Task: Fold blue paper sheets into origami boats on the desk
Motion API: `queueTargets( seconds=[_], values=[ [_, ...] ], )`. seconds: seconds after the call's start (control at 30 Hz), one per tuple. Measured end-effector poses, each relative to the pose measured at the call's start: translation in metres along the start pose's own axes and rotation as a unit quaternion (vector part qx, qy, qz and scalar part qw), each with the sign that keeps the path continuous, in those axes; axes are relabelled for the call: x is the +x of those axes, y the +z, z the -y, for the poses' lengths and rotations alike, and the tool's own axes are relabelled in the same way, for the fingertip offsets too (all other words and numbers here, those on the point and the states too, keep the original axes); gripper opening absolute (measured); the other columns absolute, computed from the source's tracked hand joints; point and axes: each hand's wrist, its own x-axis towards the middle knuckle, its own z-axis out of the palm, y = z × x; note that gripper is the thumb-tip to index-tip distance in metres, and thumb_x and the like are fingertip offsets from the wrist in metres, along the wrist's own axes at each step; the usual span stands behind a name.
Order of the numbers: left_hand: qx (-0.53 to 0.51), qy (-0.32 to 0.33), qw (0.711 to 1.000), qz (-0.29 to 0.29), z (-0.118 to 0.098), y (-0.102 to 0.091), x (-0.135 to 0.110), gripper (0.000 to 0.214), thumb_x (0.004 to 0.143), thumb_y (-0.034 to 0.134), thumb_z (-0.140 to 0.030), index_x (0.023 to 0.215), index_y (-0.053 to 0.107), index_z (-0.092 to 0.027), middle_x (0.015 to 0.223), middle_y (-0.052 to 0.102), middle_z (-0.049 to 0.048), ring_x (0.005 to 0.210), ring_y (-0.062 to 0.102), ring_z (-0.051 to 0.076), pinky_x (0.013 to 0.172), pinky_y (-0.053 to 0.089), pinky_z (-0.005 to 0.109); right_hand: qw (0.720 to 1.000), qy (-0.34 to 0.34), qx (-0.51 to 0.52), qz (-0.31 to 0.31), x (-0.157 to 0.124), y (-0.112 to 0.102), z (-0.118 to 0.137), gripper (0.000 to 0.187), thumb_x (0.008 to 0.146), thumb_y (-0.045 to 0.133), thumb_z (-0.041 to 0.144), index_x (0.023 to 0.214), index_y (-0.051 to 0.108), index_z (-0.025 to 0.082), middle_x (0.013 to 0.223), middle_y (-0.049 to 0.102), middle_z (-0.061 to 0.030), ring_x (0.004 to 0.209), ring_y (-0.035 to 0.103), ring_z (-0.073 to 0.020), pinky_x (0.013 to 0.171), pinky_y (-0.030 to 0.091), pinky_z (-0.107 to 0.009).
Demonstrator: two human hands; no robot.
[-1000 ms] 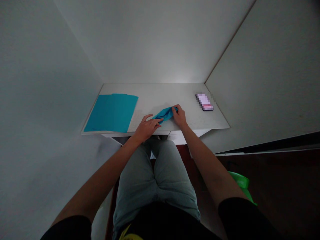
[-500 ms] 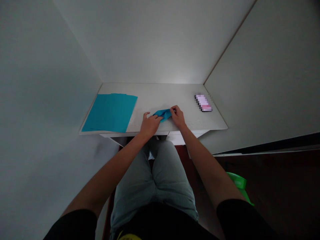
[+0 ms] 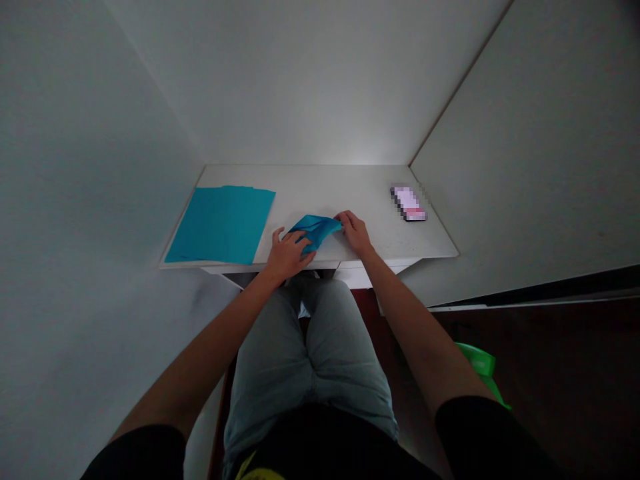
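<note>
My left hand (image 3: 289,257) is hiding part of the folded blue paper (image 3: 316,228), and my right hand (image 3: 354,232) is covering its right tip, so I'm not seeing the folds there. The smartphone (image 3: 409,203) is showing only as a pixelated blur. A green plastic object (image 3: 483,363) is disappearing behind my right forearm (image 3: 415,313), and a yellow thing (image 3: 257,476) is getting cut off by the bottom edge.
</note>
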Motion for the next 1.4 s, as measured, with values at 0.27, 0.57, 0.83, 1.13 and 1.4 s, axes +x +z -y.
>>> queueTargets(
  seconds=[0.27, 0.57, 0.83, 1.13, 1.4],
  values=[
    [0.010, -0.027, 0.999, -0.041, -0.010, 0.003, 0.005, 0.036, 0.113, 0.049, -0.038, 0.103, 0.081, -0.027, 0.132, 0.081, 0.0114, 0.119, 0.074, 0.034, 0.128, 0.028, 0.072, 0.999, -0.015, 0.009, 0.036, -0.003, -0.004, 0.008, 0.043, 0.095, 0.064, 0.065, 0.106, 0.074, 0.025, 0.114, 0.082, -0.0082, 0.103, 0.072, -0.0257, 0.077, 0.054, -0.036],
    [0.056, -0.025, 0.998, -0.009, -0.008, 0.000, 0.027, 0.020, 0.101, 0.073, -0.041, 0.094, 0.080, -0.024, 0.100, 0.083, 0.0137, 0.106, 0.073, 0.039, 0.118, 0.036, 0.069, 0.998, -0.011, 0.014, 0.062, -0.004, -0.004, 0.007, 0.042, 0.086, 0.077, 0.061, 0.107, 0.075, 0.024, 0.116, 0.083, -0.0102, 0.097, 0.075, -0.0259, 0.070, 0.054, -0.035],
    [0.064, -0.046, 0.997, 0.025, -0.023, 0.020, 0.023, 0.033, 0.105, 0.052, -0.013, 0.127, 0.076, -0.020, 0.129, 0.077, 0.0194, 0.120, 0.069, 0.038, 0.102, 0.048, 0.056, 0.999, -0.018, -0.008, 0.051, -0.003, -0.001, 0.000, 0.039, 0.087, 0.076, 0.056, 0.111, 0.073, 0.025, 0.103, 0.082, -0.0078, 0.085, 0.072, -0.0233, 0.074, 0.056, -0.038],
    [0.022, -0.059, 0.998, -0.018, -0.036, 0.038, 0.014, 0.043, 0.109, 0.056, -0.038, 0.144, 0.066, -0.016, 0.146, 0.068, 0.0210, 0.138, 0.061, 0.039, 0.119, 0.046, 0.055, 0.998, -0.040, -0.012, 0.044, -0.002, 0.000, -0.004, 0.036, 0.096, 0.069, 0.047, 0.124, 0.071, 0.025, 0.107, 0.075, -0.0069, 0.084, 0.067, -0.0208, 0.071, 0.056, -0.035],
    [0.064, -0.084, 0.994, 0.003, -0.045, 0.038, 0.015, 0.052, 0.111, 0.051, -0.044, 0.156, 0.062, -0.022, 0.157, 0.062, 0.0179, 0.150, 0.054, 0.037, 0.133, 0.033, 0.058, 0.943, -0.199, -0.258, 0.063, -0.018, -0.010, 0.013, 0.024, 0.106, 0.060, 0.034, 0.118, 0.078, 0.024, 0.130, 0.063, -0.0131, 0.104, 0.064, -0.0256, 0.093, 0.058, -0.043]
  ],
)
